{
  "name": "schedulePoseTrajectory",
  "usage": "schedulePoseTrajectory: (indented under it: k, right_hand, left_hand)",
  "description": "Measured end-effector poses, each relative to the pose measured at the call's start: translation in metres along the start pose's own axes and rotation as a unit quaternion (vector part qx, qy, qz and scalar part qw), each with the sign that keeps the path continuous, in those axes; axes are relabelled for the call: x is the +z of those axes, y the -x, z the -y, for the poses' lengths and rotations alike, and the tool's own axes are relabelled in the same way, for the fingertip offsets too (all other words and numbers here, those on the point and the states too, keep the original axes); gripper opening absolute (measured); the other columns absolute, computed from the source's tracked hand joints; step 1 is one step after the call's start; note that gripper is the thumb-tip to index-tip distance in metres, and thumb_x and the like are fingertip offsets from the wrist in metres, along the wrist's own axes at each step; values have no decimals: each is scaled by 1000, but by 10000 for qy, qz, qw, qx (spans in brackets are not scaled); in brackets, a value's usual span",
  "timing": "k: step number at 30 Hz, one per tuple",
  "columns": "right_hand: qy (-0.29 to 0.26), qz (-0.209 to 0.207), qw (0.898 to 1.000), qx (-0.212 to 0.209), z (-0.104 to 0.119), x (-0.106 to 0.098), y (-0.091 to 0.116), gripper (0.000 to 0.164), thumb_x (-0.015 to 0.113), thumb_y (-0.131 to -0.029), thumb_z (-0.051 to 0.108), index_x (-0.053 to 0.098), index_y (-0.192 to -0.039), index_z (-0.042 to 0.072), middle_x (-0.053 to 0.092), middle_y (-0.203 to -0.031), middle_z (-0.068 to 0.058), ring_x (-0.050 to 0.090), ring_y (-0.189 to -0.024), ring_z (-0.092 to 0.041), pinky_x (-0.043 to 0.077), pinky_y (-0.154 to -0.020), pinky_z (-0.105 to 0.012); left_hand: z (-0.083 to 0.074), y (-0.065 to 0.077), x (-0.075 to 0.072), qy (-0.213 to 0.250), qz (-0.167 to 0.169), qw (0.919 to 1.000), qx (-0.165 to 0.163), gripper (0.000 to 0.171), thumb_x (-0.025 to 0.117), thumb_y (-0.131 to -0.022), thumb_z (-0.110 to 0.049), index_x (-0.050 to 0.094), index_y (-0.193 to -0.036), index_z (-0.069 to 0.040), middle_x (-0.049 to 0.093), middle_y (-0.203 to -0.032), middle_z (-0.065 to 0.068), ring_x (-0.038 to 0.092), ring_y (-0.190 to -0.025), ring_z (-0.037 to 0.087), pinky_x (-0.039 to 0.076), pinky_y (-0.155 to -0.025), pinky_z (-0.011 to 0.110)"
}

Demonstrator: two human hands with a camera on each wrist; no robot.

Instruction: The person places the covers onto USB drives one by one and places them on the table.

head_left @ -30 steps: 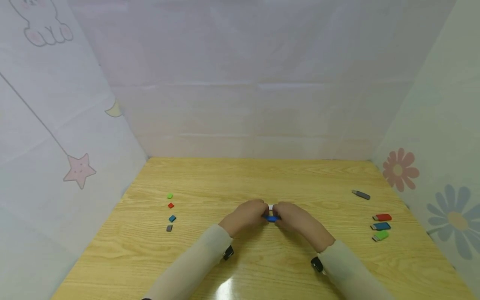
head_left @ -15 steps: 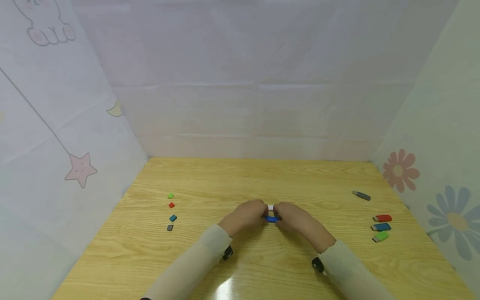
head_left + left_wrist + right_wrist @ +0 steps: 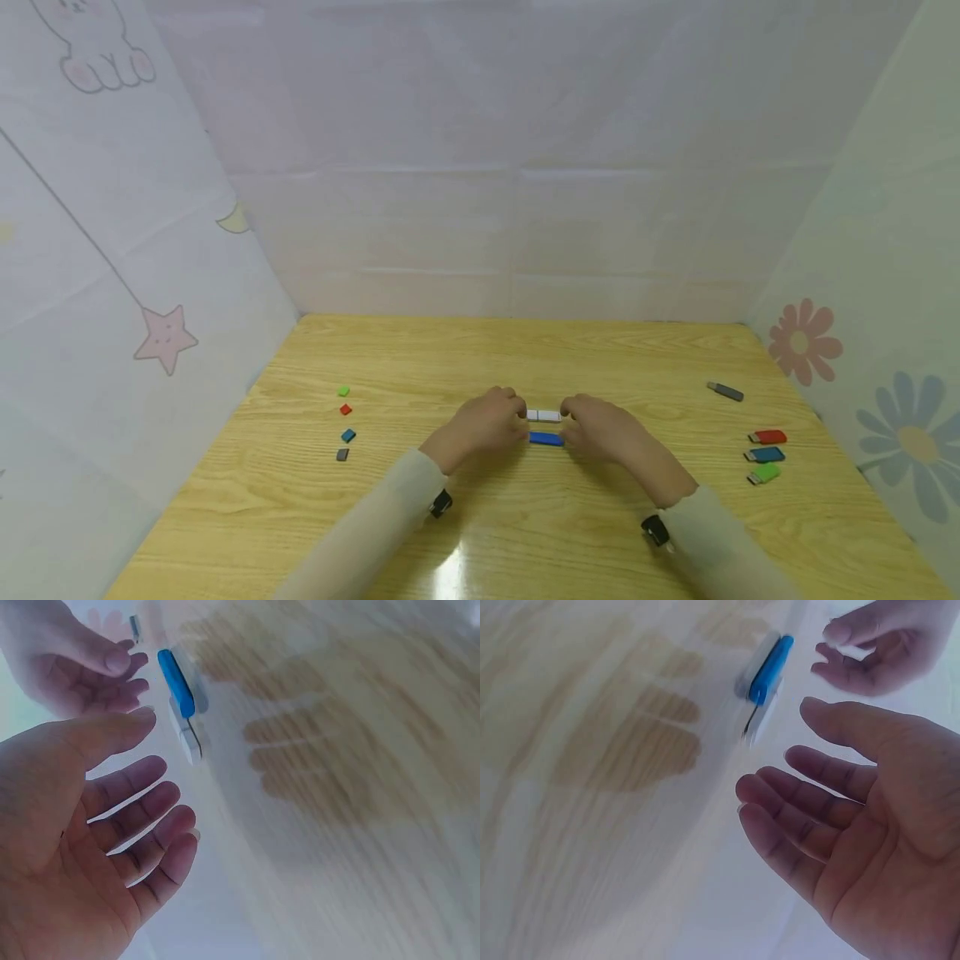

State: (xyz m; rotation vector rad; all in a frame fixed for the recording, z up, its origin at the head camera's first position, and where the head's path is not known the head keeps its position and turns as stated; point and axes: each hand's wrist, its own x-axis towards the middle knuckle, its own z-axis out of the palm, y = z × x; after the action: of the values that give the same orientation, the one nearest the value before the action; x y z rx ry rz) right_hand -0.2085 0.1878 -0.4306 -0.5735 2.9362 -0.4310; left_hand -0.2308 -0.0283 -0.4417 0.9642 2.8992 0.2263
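Note:
A blue stick (image 3: 546, 438), shaped like a capped USB flash drive, lies on the wooden table between the two hands. Just behind it is a white USB flash drive (image 3: 543, 416) with a dark seam across it. The left hand (image 3: 487, 421) is at their left end, its fingers relaxed and holding nothing. At the right end hovers the right hand (image 3: 603, 429), likewise with nothing in its fingers. Both wrist views show the palms facing inward, thumbs and fingers spread apart, with the blue stick (image 3: 176, 681) beyond the fingertips.
On the left lie small caps in a column: green (image 3: 343, 391), red (image 3: 346, 409), blue (image 3: 348, 435) and grey (image 3: 342, 454). Uncapped flash drives lie on the right: grey (image 3: 725, 391), red (image 3: 767, 437), blue (image 3: 764, 454) and green (image 3: 763, 473). Fabric walls surround the table.
Both hands have let go of the blue stick and drawn apart, left hand to the left and right hand to the right. The blue and white sticks are now fully exposed.

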Motion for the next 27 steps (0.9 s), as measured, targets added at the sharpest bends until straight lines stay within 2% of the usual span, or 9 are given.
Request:
schedulePoseTrajectory:
  k: [6, 11, 15, 22, 27]
  right_hand:
    - [80, -140, 9998, -126, -17, -6, 10, 37, 64, -88, 25, 58, -118, 4, 60, -116, -13, 59, -102, -30, 50, -83, -44]
    - [105, -188, 9997, -121, -27, -11, 18, 42, 63, -89, 24, 55, -123, 0, 56, -124, -19, 55, -111, -37, 46, -90, -49]
    - [249, -267, 9992, -152, -37, -13, 23, 45, 63, -89, 23, 53, -125, -2, 54, -126, -22, 53, -113, -39, 45, -91, -51]
    - [238, -215, 9995, -47, -52, -21, 34, 48, 62, -89, 24, 50, -128, -3, 50, -128, -25, 50, -115, -41, 44, -91, -53]
    - [225, -240, 9995, 35, -60, -27, 42, 50, 63, -89, 24, 49, -128, -3, 50, -129, -26, 48, -116, -44, 43, -91, -55]
  left_hand:
    - [14, 8, -4, -156, -113, 9998, -98, 33, 61, -89, -42, 63, -112, -18, 57, -116, -2, 52, -109, 17, 49, -86, 30]
    - [27, 19, -10, -99, -176, 9995, -246, 34, 61, -88, -42, 63, -112, -17, 57, -117, -1, 51, -109, 18, 49, -87, 31]
    - [39, 28, -12, -14, -259, 9990, -365, 37, 59, -89, -42, 62, -114, -16, 56, -119, 0, 51, -110, 18, 48, -88, 34]
    - [58, 44, -14, 71, -333, 9977, -580, 43, 59, -89, -42, 58, -123, -16, 53, -131, 3, 47, -123, 23, 44, -97, 41]
    - [70, 54, -17, 99, -398, 9967, -701, 43, 61, -88, -40, 58, -124, -16, 54, -130, 4, 50, -121, 25, 44, -96, 43]
